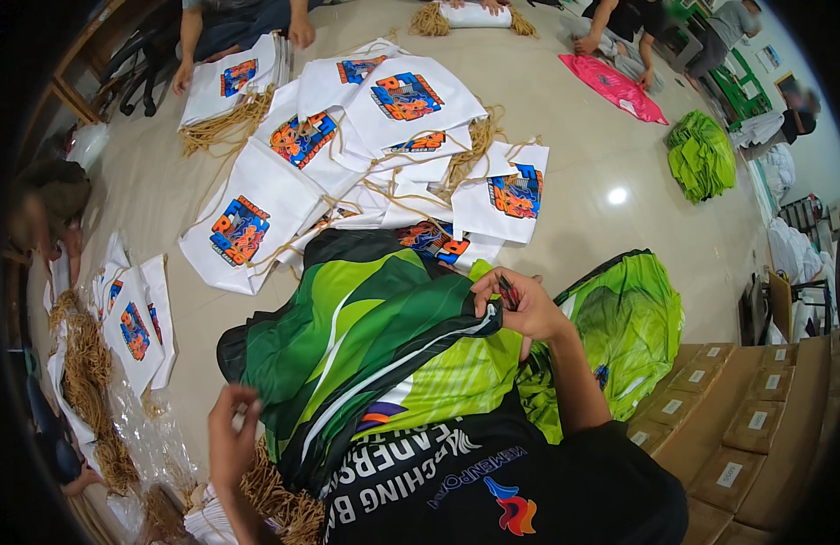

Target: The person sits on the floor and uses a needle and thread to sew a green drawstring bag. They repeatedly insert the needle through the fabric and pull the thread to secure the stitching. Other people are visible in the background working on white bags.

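A green and black jersey [347, 336] with white piping is spread over my lap. My right hand [529, 307] pinches its edge near the piping's end. A small dark tool with a bit of red [508, 292], probably thread snips, lies in the same hand, partly hidden by the fingers. My left hand [235, 436] is off the jersey's left side, slightly blurred, its fingers loosely curled and apart with nothing visible in them. Beyond my right forearm lies a pile of lime green jerseys [624, 318].
White drawstring bags [406, 100] with tan cords lie heaped ahead, with more bags [134, 318] at the left. Stacked brown cardboard boxes [729, 472] stand close on my right. A pink garment [611, 86] and a folded lime green pile [701, 154] lie farther off. Several people sit around.
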The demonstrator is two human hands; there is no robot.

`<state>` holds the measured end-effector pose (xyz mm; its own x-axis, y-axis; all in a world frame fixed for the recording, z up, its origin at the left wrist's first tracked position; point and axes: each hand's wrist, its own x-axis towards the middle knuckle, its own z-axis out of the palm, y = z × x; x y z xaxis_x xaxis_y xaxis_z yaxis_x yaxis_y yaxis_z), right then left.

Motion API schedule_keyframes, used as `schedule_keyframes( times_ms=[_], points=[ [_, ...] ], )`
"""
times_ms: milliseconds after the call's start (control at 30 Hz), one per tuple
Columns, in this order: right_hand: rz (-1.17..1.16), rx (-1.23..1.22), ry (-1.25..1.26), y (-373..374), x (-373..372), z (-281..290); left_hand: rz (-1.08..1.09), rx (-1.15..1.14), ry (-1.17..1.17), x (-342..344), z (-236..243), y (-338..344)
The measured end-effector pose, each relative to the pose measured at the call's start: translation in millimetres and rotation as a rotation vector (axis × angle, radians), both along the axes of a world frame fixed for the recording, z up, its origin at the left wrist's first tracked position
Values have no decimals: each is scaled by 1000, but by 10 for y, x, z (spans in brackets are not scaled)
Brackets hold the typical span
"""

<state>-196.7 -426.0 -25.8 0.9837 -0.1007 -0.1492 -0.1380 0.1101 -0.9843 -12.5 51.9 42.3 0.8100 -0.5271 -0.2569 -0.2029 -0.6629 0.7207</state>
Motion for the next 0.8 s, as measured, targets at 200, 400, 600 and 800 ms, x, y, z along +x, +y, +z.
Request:
schedule_keyframes(
  times_ms=[200,400,600,800],
  points=[
    [-89,45,-79,161,127,38,-541,-385,-110,-124,-177,-2073],
    [-388,3,-115,340,110,59,-488,-459,121,-408,-596,-2877],
    [-534,-446,29,570,61,161,-314,-539,3,-451,-635,-2844],
    [-533,-120,198,499,56,252,-317,-693,220,-446,-672,-2791]
  ],
)
